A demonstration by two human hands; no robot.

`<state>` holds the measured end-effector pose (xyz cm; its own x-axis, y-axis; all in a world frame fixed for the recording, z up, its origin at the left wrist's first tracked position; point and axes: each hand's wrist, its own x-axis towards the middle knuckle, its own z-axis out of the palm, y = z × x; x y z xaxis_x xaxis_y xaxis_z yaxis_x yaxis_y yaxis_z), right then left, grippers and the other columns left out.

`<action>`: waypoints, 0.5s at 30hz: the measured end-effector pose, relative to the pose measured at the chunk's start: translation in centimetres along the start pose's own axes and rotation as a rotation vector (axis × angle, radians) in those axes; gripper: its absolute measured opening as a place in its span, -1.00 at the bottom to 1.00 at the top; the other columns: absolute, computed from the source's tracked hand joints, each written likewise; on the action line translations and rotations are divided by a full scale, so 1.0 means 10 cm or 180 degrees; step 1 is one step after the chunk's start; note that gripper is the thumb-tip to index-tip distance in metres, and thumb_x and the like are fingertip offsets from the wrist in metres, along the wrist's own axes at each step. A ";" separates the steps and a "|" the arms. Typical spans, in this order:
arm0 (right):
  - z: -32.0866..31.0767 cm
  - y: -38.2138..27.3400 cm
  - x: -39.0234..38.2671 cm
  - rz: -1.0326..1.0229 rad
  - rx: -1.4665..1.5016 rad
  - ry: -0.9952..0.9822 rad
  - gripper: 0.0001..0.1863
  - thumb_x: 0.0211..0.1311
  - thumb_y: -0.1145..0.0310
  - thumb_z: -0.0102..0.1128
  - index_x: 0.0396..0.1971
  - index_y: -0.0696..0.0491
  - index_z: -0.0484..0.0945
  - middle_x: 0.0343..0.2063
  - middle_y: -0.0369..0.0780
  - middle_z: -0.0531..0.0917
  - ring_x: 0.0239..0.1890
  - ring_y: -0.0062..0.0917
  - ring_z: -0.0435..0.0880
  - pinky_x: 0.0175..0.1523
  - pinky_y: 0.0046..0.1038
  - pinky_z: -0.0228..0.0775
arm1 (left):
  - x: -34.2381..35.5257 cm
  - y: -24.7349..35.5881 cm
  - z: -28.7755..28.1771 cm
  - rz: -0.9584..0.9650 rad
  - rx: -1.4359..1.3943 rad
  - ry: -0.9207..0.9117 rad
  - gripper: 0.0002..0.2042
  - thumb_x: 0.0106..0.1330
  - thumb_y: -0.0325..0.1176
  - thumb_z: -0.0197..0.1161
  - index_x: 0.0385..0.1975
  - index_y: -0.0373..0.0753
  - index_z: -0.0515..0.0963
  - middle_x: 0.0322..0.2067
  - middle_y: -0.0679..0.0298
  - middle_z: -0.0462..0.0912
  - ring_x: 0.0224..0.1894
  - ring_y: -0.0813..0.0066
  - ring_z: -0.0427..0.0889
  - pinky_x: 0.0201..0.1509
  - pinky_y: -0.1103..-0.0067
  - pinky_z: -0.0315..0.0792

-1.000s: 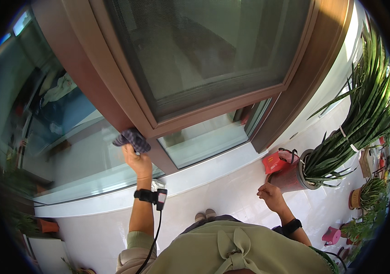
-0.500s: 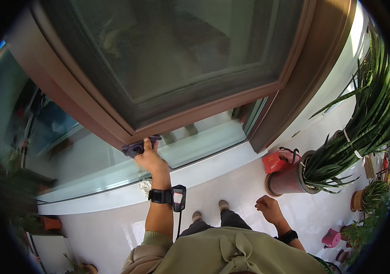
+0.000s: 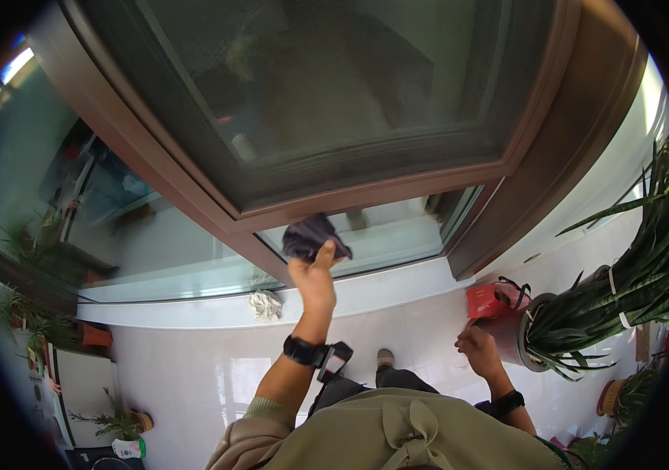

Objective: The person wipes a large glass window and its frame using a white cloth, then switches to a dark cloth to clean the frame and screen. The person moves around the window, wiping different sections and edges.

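A bunched dark purple cloth [image 3: 312,238] is in my left hand [image 3: 315,283], with the thumb laid over it. It lies against the glass just under the lower rail of a brown-framed window [image 3: 381,192], right of the upright brown post [image 3: 265,252]. My right hand [image 3: 482,352] hangs low at my right side, near a large plant pot [image 3: 516,337]. Its fingers are curled in, and nothing shows in them. Black straps with small devices sit on both wrists.
A crumpled white cloth [image 3: 265,305] lies on the pale sill [image 3: 185,314]. At right stand a red bag [image 3: 495,298] and a tall, long-leaved plant [image 3: 624,301]. Potted plants and a white cabinet [image 3: 87,374] are at the left. Glossy light tiles [image 3: 185,376] cover the floor.
My left hand has carried the purple cloth rightward, from the window frame's lower left corner to the glass below the rail. The view has shifted; my right hand stays low and curled.
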<state>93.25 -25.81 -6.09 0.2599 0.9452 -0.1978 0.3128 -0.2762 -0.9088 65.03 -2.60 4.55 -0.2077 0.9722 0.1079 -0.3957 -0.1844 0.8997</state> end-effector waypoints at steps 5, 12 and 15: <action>0.06 0.00 0.16 -0.0071 -0.0247 -0.0312 -0.87 0.17 0.50 0.23 -0.32 0.22 0.54 -0.51 -0.10 0.67 -0.44 -0.42 0.68 -0.30 -0.42 0.49 | 0.47 0.46 -0.81 0.2193 0.1340 0.0700 -0.86 0.24 -0.70 0.22 -0.40 -0.29 0.45 -0.39 0.36 0.52 -0.33 0.61 0.47 -0.21 0.64 0.45; 0.01 0.04 0.17 -0.0043 -0.0187 -0.0224 -0.86 0.17 0.49 0.25 -0.32 0.21 0.55 -0.52 -0.09 0.67 -0.46 -0.42 0.66 -0.31 -0.43 0.48 | 0.49 -0.01 0.08 0.2861 0.2680 0.0569 -0.77 0.01 -0.71 0.32 -0.35 -0.29 0.52 -0.27 0.15 0.52 -0.24 0.15 0.56 -0.11 0.52 0.43; 0.00 0.03 0.21 -0.0092 -0.0141 -0.0162 -0.86 0.16 0.49 0.26 -0.32 0.21 0.55 -0.53 -0.10 0.66 -0.47 -0.43 0.66 -0.33 -0.43 0.47 | 0.30 -0.17 0.59 0.2833 0.2707 -0.0483 -0.65 -0.18 -0.75 0.21 -0.32 -0.30 0.54 -0.22 0.15 0.54 -0.21 0.11 0.55 -0.13 0.37 0.47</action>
<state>93.86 -23.94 -6.81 0.2038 0.9602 -0.1911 0.3600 -0.2550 -0.8974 70.34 1.47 5.88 0.0212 0.5741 0.8185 0.5475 -0.6917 0.4710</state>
